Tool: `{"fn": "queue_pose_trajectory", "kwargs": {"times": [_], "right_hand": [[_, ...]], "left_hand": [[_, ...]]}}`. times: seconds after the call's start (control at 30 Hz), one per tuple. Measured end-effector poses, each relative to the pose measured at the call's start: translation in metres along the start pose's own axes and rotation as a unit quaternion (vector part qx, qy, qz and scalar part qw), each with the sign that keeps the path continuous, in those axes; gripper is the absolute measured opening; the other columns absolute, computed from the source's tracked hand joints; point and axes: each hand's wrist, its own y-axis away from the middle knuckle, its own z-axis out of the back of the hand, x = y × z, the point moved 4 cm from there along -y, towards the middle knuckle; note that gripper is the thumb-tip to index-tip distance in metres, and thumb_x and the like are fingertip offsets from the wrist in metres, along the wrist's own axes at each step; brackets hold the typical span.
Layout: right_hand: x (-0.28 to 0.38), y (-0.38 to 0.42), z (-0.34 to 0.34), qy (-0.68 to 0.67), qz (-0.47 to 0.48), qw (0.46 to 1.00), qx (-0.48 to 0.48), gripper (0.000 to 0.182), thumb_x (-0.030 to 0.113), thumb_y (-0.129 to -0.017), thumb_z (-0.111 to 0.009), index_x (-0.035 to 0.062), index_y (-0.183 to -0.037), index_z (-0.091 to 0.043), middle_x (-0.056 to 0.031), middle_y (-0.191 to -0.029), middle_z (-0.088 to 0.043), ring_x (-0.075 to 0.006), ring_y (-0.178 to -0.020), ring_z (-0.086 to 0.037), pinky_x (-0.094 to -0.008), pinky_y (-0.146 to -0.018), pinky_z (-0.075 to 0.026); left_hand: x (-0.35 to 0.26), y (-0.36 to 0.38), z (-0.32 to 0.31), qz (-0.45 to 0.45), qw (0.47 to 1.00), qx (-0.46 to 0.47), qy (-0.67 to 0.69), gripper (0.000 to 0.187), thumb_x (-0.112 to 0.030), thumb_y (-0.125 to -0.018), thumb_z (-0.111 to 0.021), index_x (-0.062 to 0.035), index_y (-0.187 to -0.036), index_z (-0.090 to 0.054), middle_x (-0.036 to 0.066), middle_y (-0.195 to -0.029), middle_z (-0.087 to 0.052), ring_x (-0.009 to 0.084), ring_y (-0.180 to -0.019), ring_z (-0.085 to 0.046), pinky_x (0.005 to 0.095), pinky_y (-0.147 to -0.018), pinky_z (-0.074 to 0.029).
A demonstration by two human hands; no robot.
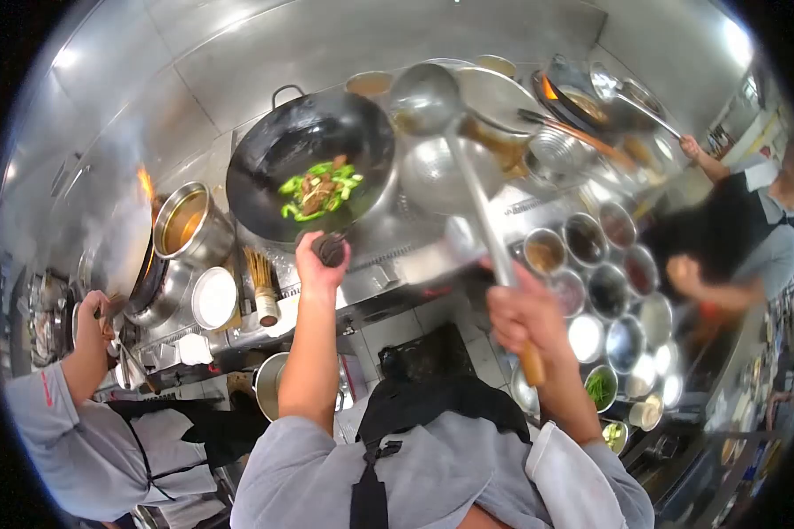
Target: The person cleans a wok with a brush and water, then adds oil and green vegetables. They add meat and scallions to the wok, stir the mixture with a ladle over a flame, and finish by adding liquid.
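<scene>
My left hand [320,267] is closed around the handle at the near edge of a black wok [260,172]. Green pepper pieces and brown meat [320,190] lie in the lower right of the wok's bowl. In my right hand [528,310] is a long ladle [476,189], gripped near its wooden end. Its round bowl is raised to the right of the wok, over the stove, and looks slightly blurred. Behind the ladle sits a metal strainer or bowl [445,181]. Whether the ladle bowl holds liquid is hard to tell.
Left of the wok stand a pot of orange-brown liquid [183,222], a white bowl [213,298] and a bamboo brush [263,286]. Seasoning containers [607,289] crowd the right. Co-workers [88,423] [723,220] stand at both sides; flame [145,183] rises at left.
</scene>
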Motion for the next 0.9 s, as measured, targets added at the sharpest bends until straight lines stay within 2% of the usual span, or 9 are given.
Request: {"fn": "queue_pose_trajectory", "kwargs": {"times": [0.03,0.17,0.23,0.27,0.5,0.6,0.7,0.8,0.9], "right_hand": [[-0.004,-0.021,-0.012,0.170,0.010,0.984,-0.055,0.052,0.007,-0.088,-0.057,0.0051,-0.136,-0.036,-0.0001,-0.067,-0.047,-0.0073,-0.038,-0.042,-0.0233,-0.032,-0.034],[-0.034,-0.073,-0.031,0.184,0.004,0.982,-0.042,0.053,0.008,-0.088,-0.059,0.0044,-0.135,-0.035,-0.0010,-0.068,-0.050,-0.0084,-0.039,-0.044,-0.0238,-0.033,-0.035],[-0.049,-0.074,-0.034,0.244,0.053,0.967,-0.059,0.053,0.006,-0.088,-0.058,0.0053,-0.136,-0.034,-0.0010,-0.068,-0.049,-0.0081,-0.039,-0.044,-0.0238,-0.033,-0.036],[-0.052,-0.067,-0.028,0.197,0.053,0.978,-0.045,0.052,0.006,-0.089,-0.057,0.0064,-0.136,-0.035,-0.0007,-0.068,-0.049,-0.0078,-0.038,-0.043,-0.0237,-0.033,-0.036],[-0.036,0.041,0.015,0.100,0.114,0.969,-0.194,0.051,0.007,-0.089,-0.057,0.0069,-0.135,-0.036,0.0008,-0.061,-0.044,-0.0077,-0.038,-0.041,-0.0234,-0.035,-0.035],[-0.028,0.102,0.044,0.089,0.125,0.940,-0.304,0.050,0.009,-0.089,-0.058,0.0065,-0.135,-0.036,0.0011,-0.058,-0.043,-0.0082,-0.037,-0.039,-0.0237,-0.036,-0.033],[-0.037,0.153,0.068,0.053,0.148,0.912,-0.380,0.050,0.009,-0.089,-0.057,0.0052,-0.134,-0.035,0.0010,-0.056,-0.043,-0.0081,-0.037,-0.039,-0.0238,-0.036,-0.034],[-0.050,0.189,0.093,0.096,0.133,0.872,-0.461,0.051,0.009,-0.089,-0.057,0.0046,-0.133,-0.033,0.0010,-0.058,-0.043,-0.0081,-0.037,-0.041,-0.0247,-0.034,-0.035],[-0.067,0.211,0.111,0.136,0.084,0.833,-0.530,0.051,0.009,-0.090,-0.056,0.0049,-0.135,-0.031,0.0010,-0.058,-0.043,-0.0085,-0.037,-0.041,-0.0254,-0.033,-0.035]], "left_hand": [[-0.003,-0.004,-0.002,0.014,1.000,-0.012,0.016,0.014,-0.020,-0.077,-0.063,-0.0081,-0.085,-0.059,0.010,-0.081,-0.063,0.0257,-0.078,-0.061,0.0410,-0.072,-0.052],[-0.013,-0.022,0.002,0.041,0.999,-0.011,0.023,0.014,-0.022,-0.078,-0.062,-0.0103,-0.084,-0.058,0.010,-0.083,-0.063,0.0278,-0.079,-0.060,0.0412,-0.071,-0.052],[-0.017,-0.028,0.007,0.033,0.999,-0.017,0.016,0.017,-0.022,-0.077,-0.063,-0.0086,-0.088,-0.058,0.013,-0.086,-0.063,0.0288,-0.080,-0.060,0.0417,-0.071,-0.053],[-0.017,-0.033,0.009,0.042,0.999,-0.018,0.013,0.017,-0.022,-0.077,-0.063,-0.0086,-0.088,-0.058,0.013,-0.086,-0.063,0.0288,-0.080,-0.060,0.0417,-0.071,-0.053],[-0.031,-0.037,0.018,0.032,0.999,0.032,-0.013,0.014,-0.017,-0.074,-0.067,-0.0073,-0.081,-0.060,0.011,-0.081,-0.064,0.0270,-0.079,-0.061,0.0410,-0.071,-0.051],[-0.030,-0.036,0.030,-0.004,0.998,0.040,-0.052,0.010,-0.019,-0.077,-0.065,-0.0108,-0.078,-0.060,0.006,-0.082,-0.065,0.0235,-0.081,-0.062,0.0412,-0.073,-0.052],[-0.025,-0.021,0.022,0.043,0.997,0.037,-0.056,0.027,-0.019,-0.078,-0.061,0.0017,-0.095,-0.061,0.020,-0.098,-0.065,0.0363,-0.101,-0.059,0.0501,-0.091,-0.049],[-0.024,-0.026,0.022,0.086,0.993,0.024,-0.080,0.024,-0.019,-0.079,-0.061,-0.0009,-0.094,-0.062,0.018,-0.099,-0.066,0.0340,-0.101,-0.061,0.0486,-0.089,-0.050],[-0.040,-0.055,0.039,0.018,0.999,0.031,-0.036,0.018,-0.017,-0.079,-0.062,-0.0038,-0.092,-0.062,0.013,-0.095,-0.066,0.0298,-0.093,-0.064,0.0460,-0.084,-0.053]]}}
